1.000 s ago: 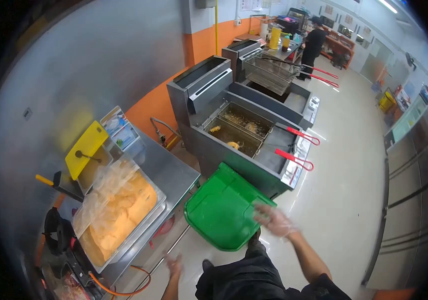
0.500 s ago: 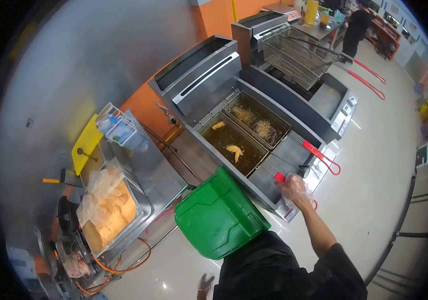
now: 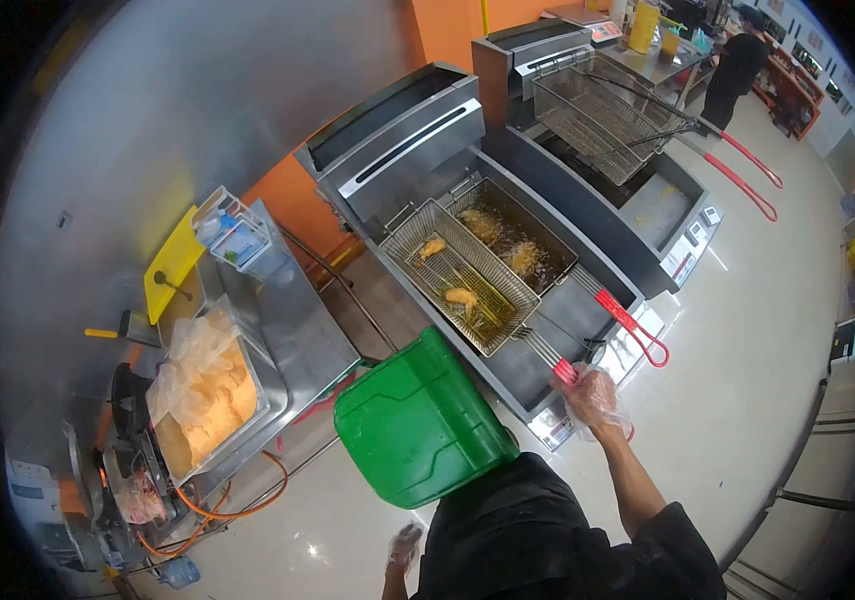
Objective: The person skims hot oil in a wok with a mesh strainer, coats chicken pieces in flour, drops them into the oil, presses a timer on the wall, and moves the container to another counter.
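Red grip (image 3: 565,373) of the near wire basket (image 3: 461,272) is held by the gloved right hand (image 3: 593,397), fingers wrapped around it. This basket sits over the oil in the steel fryer (image 3: 588,318), two fried pieces inside, well apart. Beside it is a second basket (image 3: 538,228) with bubbling contents. Left hand (image 3: 406,545) hangs low near the green bin (image 3: 423,420); its finger spread cannot be determined.
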`<state>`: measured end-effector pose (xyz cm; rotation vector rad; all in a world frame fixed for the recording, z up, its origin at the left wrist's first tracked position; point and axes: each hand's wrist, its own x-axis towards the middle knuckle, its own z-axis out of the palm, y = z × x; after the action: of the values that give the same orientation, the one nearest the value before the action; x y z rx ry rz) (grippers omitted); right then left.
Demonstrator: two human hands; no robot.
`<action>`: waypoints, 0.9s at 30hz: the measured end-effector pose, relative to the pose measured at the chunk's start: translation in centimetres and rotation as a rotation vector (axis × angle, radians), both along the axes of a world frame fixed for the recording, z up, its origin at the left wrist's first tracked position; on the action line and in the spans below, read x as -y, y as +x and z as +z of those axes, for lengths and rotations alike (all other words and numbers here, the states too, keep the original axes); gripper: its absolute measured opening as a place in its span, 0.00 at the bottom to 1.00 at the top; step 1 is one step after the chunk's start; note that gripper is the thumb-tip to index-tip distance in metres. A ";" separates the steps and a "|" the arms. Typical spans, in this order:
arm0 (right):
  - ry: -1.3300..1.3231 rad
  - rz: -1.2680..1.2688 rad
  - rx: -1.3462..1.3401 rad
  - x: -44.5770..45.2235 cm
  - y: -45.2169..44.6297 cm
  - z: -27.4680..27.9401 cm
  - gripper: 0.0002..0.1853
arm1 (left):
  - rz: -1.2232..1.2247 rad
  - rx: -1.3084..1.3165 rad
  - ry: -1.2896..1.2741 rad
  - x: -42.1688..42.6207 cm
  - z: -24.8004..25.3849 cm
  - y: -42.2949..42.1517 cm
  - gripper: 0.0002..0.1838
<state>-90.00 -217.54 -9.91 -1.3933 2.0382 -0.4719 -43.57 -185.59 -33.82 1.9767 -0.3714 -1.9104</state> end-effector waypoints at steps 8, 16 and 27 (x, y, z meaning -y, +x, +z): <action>0.029 0.046 -0.016 1.4 -0.7 -2.5 0.24 | -0.036 0.051 -0.014 -0.1 2.0 -2.9 0.26; 0.039 0.063 0.042 3.0 -0.1 -3.8 0.28 | -0.213 0.057 -0.164 -1.1 -2.4 -1.8 0.18; -0.482 0.108 -0.640 10.2 -8.7 -1.9 0.14 | -0.065 0.260 0.018 -0.4 3.6 -5.6 0.20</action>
<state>-98.70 -227.75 -11.78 -2.1497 2.4213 -0.5417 -49.15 -185.20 -30.23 2.2567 -0.4948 -1.7010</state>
